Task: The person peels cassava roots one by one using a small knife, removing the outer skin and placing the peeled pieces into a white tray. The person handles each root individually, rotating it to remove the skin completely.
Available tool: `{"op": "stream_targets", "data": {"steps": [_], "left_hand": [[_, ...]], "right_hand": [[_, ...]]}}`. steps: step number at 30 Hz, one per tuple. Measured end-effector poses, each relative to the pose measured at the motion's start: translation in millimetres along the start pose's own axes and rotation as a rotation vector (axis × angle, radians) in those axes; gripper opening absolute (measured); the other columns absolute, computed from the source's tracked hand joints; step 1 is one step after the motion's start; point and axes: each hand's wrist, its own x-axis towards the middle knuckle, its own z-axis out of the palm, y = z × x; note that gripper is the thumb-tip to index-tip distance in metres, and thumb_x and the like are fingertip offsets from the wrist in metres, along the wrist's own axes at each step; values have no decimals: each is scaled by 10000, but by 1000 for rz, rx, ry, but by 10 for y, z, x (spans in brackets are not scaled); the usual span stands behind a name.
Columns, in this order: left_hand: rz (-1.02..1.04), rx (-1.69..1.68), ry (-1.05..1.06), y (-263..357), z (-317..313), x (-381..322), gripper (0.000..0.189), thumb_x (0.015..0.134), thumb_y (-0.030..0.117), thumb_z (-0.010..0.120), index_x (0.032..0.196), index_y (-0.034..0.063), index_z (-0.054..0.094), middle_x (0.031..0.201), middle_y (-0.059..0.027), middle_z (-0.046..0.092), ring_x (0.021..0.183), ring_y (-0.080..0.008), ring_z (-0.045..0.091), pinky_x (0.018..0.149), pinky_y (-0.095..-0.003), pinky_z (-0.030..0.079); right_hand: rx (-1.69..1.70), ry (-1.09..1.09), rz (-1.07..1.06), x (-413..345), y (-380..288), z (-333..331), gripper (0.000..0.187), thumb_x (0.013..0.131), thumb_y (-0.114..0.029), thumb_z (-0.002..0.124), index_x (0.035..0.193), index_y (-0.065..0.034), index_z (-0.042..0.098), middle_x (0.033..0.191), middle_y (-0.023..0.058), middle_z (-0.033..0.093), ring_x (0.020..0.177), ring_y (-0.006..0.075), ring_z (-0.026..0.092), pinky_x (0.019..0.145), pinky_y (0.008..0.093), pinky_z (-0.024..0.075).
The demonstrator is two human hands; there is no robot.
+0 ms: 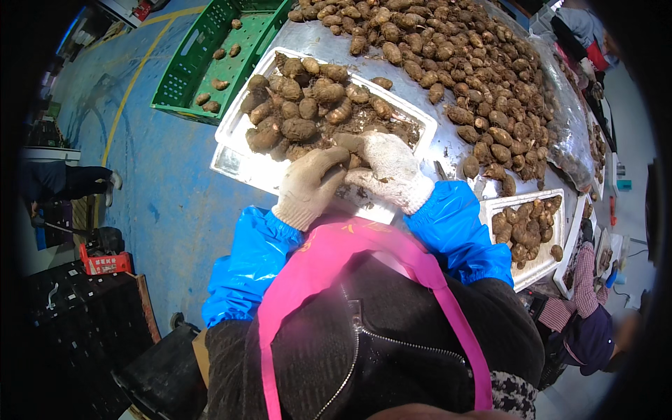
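Observation:
Both hands wear soiled knit gloves and meet over the near edge of a white foam tray point(231, 123) heaped with soil-covered taro corms point(299, 129). My left hand point(312, 184) is curled, its fingertips beside those of the right; whether it grips anything is hidden. My right hand point(391, 168) bends its fingers and thumb around a small brown corm point(357, 160), mostly covered by the gloves. Loose soil and root bits point(401, 128) lie in the tray's right part.
A large heap of taro corms point(472, 68) covers the metal table point(325, 42). Left of the tray stands a green crate point(194, 79) with several corms. Another white tray point(551, 252) of corms sits at right. Co-workers point(583, 315) are at the right; another person point(79, 181) is at left.

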Motion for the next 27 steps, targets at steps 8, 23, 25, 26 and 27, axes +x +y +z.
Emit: {"op": "stream_targets", "data": {"steps": [8,23,25,26,27], "left_hand": [[-158,48,2,-65,67,-47,164,924,151,702,1035,31,709,978,-184,729,920,-381,715,821,-444,567],[-424,-470,74,-125,53,-73,429,919,166,747,1305,15,636,1127,-105,666,974,-149,638,764,-299,557],[-385,-534,55,-96,53,-64,521,927,163,733,1410,16,607,1234,-119,646,1063,-163,636,819,-301,568],[-401,-493,10,-88,31,-56,547,934,164,725,1444,20,592,1277,-125,631,1104,-172,632,857,-305,570],[-420,-450,-26,-82,10,-49,574,940,165,717,1478,23,578,1321,-130,617,1145,-181,628,896,-309,571]], "right_hand": [[6,-115,86,24,-30,2,634,821,-357,808,1359,-50,672,1041,255,710,1040,441,677,887,505,534],[1078,117,216,-135,-19,230,548,982,-70,684,1511,-16,550,1290,107,715,1189,207,656,1053,337,514],[1195,50,270,-155,-50,233,515,1018,-42,645,1519,3,532,1259,76,724,1166,158,639,1041,297,512],[1117,77,238,-155,-68,247,497,1025,-48,638,1509,4,540,1236,80,728,1152,158,642,1024,291,517],[1039,105,207,-151,-81,258,479,1032,-55,631,1499,5,548,1213,84,732,1139,158,645,1006,285,523]]}}
